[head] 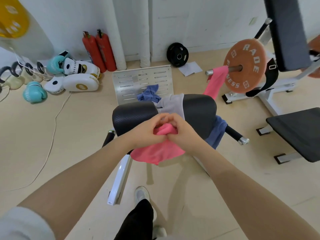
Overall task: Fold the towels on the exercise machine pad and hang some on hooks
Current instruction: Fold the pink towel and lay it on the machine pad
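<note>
A pink towel point(155, 153) hangs bunched over the near edge of the black exercise machine pad point(131, 116). My left hand point(147, 130) and my right hand point(183, 130) both grip its gathered top, fingers curled and touching each other. A grey towel point(173, 104) lies across the middle of the pad. A blue towel point(217, 130) droops off the pad's right side. Another blue towel point(149, 94) lies crumpled on the metal footplate point(128, 84) beyond. A second pink towel point(216, 80) hangs from the barbell peg point(210, 72) at right.
An orange weight plate point(245, 66) and white rack stand at right, with a black bench point(297, 132) nearby. Boxing gloves point(34, 92) and pads, kettlebells, two red fire extinguishers point(100, 51) and a black plate point(177, 54) line the far wall. My shoe point(141, 194) is below.
</note>
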The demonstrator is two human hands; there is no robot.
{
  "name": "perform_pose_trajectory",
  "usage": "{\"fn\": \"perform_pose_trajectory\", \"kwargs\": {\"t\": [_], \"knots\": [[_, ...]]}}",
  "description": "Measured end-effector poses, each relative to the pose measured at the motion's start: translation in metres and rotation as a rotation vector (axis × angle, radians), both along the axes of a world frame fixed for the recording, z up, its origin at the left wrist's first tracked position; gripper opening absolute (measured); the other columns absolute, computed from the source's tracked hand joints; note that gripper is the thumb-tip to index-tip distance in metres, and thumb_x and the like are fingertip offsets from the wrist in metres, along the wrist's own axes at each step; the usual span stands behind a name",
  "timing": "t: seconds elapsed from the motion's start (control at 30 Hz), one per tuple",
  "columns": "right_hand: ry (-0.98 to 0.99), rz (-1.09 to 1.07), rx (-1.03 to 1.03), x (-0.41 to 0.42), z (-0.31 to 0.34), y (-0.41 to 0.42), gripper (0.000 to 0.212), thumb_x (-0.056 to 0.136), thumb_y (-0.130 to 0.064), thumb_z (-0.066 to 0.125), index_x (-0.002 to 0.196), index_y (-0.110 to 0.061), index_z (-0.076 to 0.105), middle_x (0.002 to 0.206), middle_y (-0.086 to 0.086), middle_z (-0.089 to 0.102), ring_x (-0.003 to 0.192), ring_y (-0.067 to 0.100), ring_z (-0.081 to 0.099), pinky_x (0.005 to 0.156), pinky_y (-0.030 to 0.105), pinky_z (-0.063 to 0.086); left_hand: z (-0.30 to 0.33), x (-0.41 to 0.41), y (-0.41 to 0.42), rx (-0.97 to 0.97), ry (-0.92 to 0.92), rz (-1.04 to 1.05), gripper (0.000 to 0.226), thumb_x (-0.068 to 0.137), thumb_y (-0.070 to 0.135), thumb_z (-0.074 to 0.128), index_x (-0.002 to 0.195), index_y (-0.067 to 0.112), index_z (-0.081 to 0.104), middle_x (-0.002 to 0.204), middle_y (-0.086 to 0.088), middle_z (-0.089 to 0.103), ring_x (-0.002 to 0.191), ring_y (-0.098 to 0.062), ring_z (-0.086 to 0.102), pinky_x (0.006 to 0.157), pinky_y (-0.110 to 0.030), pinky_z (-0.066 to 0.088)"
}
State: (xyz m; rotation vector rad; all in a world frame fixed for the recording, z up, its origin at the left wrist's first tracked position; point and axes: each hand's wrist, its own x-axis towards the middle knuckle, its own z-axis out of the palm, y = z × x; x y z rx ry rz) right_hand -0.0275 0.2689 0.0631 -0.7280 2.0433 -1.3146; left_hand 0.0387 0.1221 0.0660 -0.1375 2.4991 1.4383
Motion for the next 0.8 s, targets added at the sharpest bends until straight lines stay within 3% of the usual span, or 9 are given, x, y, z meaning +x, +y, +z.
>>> {"fn": "perform_pose_trajectory", "kwargs": {"t": [0.23,0.37,0.53,0.63,0.67,0.8], "knots": [[-0.124,-0.046,-0.179,0.024,0.030,0.005,0.034,0.084,0.000,0.059,0.097,-0.030,0.053,0.089,-0.003,0.063,0.087,0.016,0.058,0.089,0.036,0.047,0.025,0.050,0.010,-0.061,0.196,0.217,0.033,0.090,0.028,0.056,0.122,0.023,0.055,0.111,0.007,0.062,0.101,-0.009,0.057,0.086,-0.024,0.045],[0.024,0.008,-0.147,0.035,0.054,-0.018,0.023,0.088,-0.005,0.055,0.100,-0.024,0.053,0.089,-0.010,0.055,0.083,0.006,0.053,0.082,0.022,0.045,0.046,0.068,-0.014,-0.028,0.227,0.339,0.016,0.093,0.024,0.051,0.105,0.027,0.060,0.097,0.020,0.060,0.091,0.004,0.055,0.079,-0.014,0.041],[0.242,0.142,-0.062,0.048,0.071,-0.074,0.020,0.084,-0.007,0.057,0.093,-0.025,0.057,0.092,-0.018,0.057,0.094,0.007,0.053,0.092,0.027,0.042,0.061,0.089,-0.068,-0.012,0.242,0.343,0.027,0.095,0.009,0.042,0.094,0.034,0.053,0.086,0.010,0.061,0.074,0.008,0.055,0.069,-0.007,0.039],[0.256,0.132,-0.055,0.053,0.080,-0.121,0.024,0.083,-0.014,0.060,0.083,-0.037,0.055,0.092,-0.014,0.058,0.092,0.011,0.054,0.085,0.030,0.045,0.066,0.094,-0.112,-0.120,0.271,0.324,0.035,0.096,0.011,0.039,0.084,0.043,0.047,0.096,-0.005,0.062,0.087,-0.016,0.058,0.078,-0.026,0.042],[0.269,0.117,-0.058,0.055,0.082,-0.139,0.025,0.083,-0.014,0.061,0.081,-0.038,0.054,0.090,-0.014,0.058,0.090,0.010,0.054,0.082,0.028,0.044,0.066,0.096,-0.130,-0.140,0.282,0.333,0.035,0.096,0.011,0.038,0.083,0.043,0.046,0.098,-0.007,0.062,0.087,-0.020,0.057,0.077,-0.027,0.041],[0.343,-0.008,-0.091,0.074,0.086,-0.223,0.014,0.081,-0.011,0.061,0.084,-0.025,0.057,0.083,-0.010,0.057,0.080,0.007,0.050,0.070,0.021,0.039,0.075,0.106,-0.206,-0.042,0.304,0.391,0.019,0.094,0.010,0.042,0.097,0.023,0.055,0.096,0.000,0.061,0.086,-0.010,0.052,0.068,-0.008,0.036]]}}
